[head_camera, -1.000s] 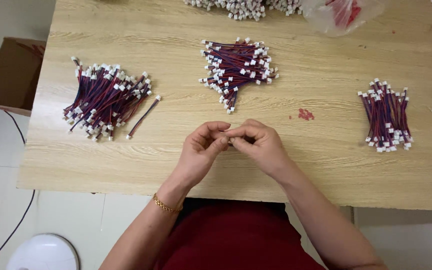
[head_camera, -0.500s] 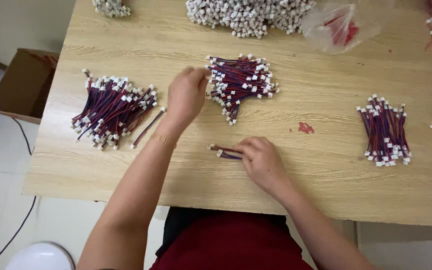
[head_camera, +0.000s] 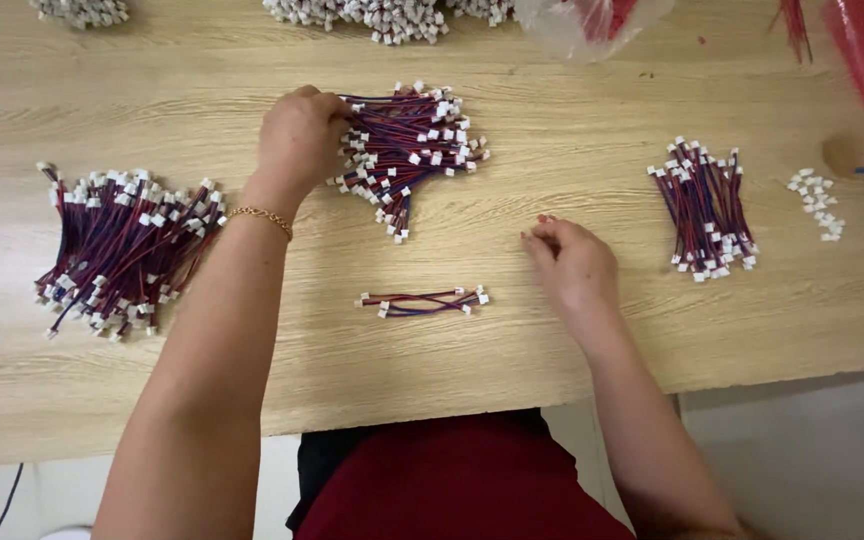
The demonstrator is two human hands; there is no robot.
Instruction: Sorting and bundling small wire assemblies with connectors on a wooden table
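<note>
Wires (head_camera: 422,300), a small red-and-blue bundle with white connectors, lie alone near the table's (head_camera: 552,370) front edge, bare wood all round. Right hand (head_camera: 574,262) rests just beyond, fingers loosely curled, holding nothing. Left hand (head_camera: 299,135) reaches farther, fingers closed into the middle pile (head_camera: 414,145). Left pile (head_camera: 122,245) nears the side edge; right pile (head_camera: 707,208) sits well apart.

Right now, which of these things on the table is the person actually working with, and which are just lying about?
In use:
left hand, reaching into the middle pile of wires
right hand, resting on the wooden table
small loose bundle between the hands

Lying about:
left pile
right bundle
loose white connectors
plastic bag
</note>
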